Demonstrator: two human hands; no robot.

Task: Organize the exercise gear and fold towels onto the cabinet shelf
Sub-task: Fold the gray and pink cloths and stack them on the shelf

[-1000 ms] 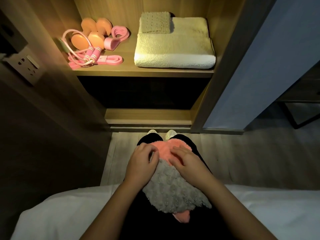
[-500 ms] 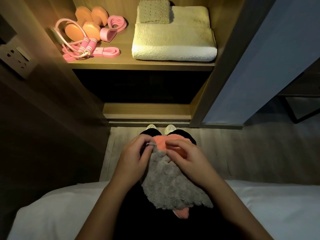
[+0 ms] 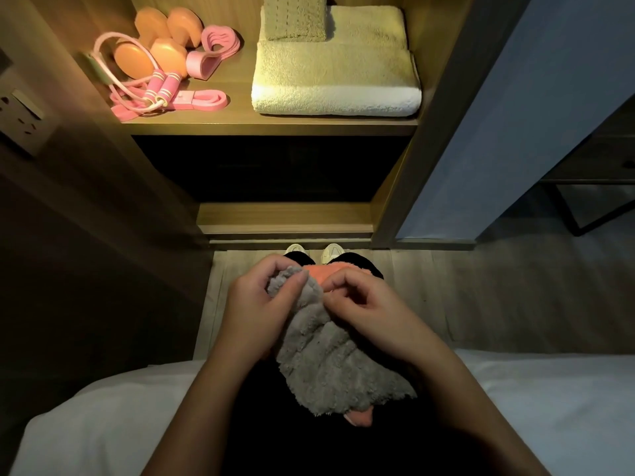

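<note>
1. The step in hand looks like folding the fluffy grey plush towel (image 3: 336, 365), which lies across the person's lap at the edge of a white-sheeted bed (image 3: 103, 424), well apart from the lit wooden cabinet shelf (image 3: 275, 127)
2. To do it well, I would match the far corners first, keep the far edge taut between both hands, then bring it over so the edges line up before pressing the crease flat on the thighs
3. A coral-orange plush cloth (image 3: 319, 271) shows under the grey pile at both ends; whether it is a second towel or the reverse face I cannot tell, so both layers should be gathered together to stop them slipping
4. The left hand (image 3: 261, 304) pinches the far left corner of the grey towel, its fingers (image 3: 299, 280) curled tight around a bunched tuft
5. The right hand (image 3: 364, 307) has its fingers (image 3: 343, 280) curled in close, nipping the edge where grey meets orange; which layer it grips is not clear
6. On the shelf a thick folded cream towel (image 3: 336, 77) carries a small folded tan washcloth (image 3: 295, 18), leaving room on top for this one
7. Beside it sit the orange dumbbells (image 3: 165, 39) and the pink skipping rope (image 3: 151, 91), so the gear looks largely placed
</note>
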